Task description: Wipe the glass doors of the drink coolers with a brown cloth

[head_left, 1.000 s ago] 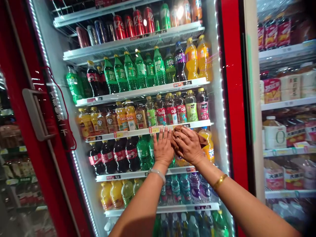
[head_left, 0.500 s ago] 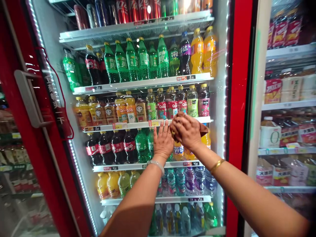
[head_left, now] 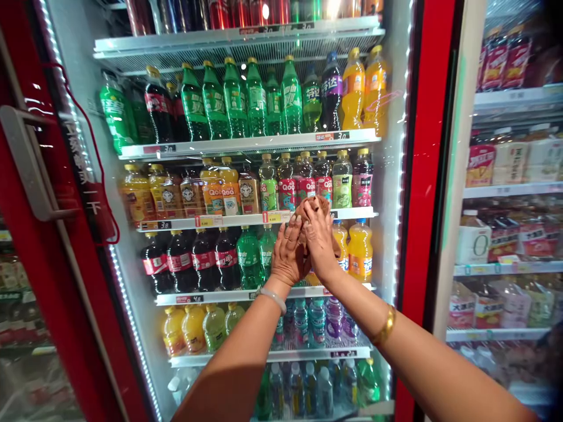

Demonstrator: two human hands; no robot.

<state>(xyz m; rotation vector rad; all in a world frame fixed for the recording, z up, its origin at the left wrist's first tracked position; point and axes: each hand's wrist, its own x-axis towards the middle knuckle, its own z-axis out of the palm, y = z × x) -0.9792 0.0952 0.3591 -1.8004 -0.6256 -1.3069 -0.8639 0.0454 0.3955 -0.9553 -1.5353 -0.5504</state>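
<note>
A brown cloth lies bunched against the glass door, in front of the middle shelves. My right hand presses on it with the fingers stretched upward, and the cloth shows above and to the right of the hand. Beside it on the left, my left hand has its fingers extended and touches the cloth's left edge. The palms of both hands are hidden. Behind the glass are rows of bottles, among them green bottles and orange ones.
The cooler's red frame runs down the right side. At the left is a door handle with a red cord near it. Another shelf unit with cartons and bottles stands at the right.
My right hand has moved left and turned more upright, closer to my left hand, with the cloth under it. The view has shifted slightly to the right.
</note>
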